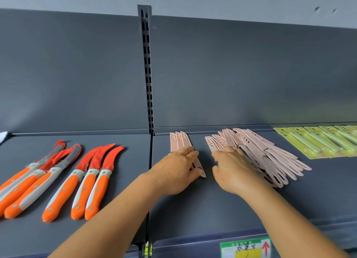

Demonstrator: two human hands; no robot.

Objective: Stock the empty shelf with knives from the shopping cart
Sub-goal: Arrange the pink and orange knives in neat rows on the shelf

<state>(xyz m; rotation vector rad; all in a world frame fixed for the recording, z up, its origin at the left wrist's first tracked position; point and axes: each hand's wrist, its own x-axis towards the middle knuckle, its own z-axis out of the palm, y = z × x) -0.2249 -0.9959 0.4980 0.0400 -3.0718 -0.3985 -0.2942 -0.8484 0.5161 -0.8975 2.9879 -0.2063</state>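
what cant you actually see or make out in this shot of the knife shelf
- Handles of the three pink knives: head view, covered by the left hand.
- Pink knife pile: count unclear, overlapping, partly under the right hand.
- Green carded packs: cut off by the right edge.
- Shelf label: cut off by the bottom edge.

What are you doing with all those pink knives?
A person is putting knives out on a dark grey shelf. Their left hand holds a small row of three pink sheathed knives, lining them up side by side. Their right hand rests on a big messy pile of pink knives waiting to be sorted. Orange-handled knives already lie in a row on the left, and green packaged ones sit on the far right.
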